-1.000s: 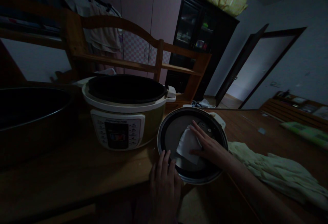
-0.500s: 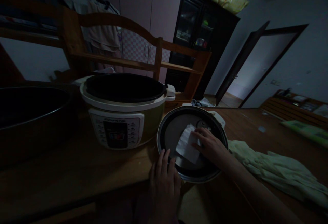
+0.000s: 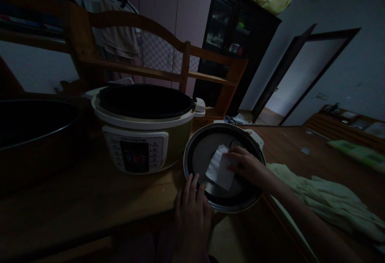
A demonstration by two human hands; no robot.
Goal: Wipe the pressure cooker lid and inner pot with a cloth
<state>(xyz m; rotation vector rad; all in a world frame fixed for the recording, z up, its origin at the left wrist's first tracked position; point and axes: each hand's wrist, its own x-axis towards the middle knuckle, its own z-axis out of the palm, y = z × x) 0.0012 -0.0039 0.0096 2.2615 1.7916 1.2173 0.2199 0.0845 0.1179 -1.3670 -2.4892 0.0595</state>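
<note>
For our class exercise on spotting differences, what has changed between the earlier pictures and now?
The right hand has drawn its outstretched fingers back, curling them against the white cloth. The left hand stays at the near edge of the round lid; lid, cloth and cooker look unmoved.

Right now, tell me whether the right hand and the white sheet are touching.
Touching: the head view shows the right hand with its fingers bent onto the white sheet, no gap showing between them.

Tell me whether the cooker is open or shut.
Open: the top of the cooker is uncovered, its dark inside showing, and the round lid is beside it.
</note>
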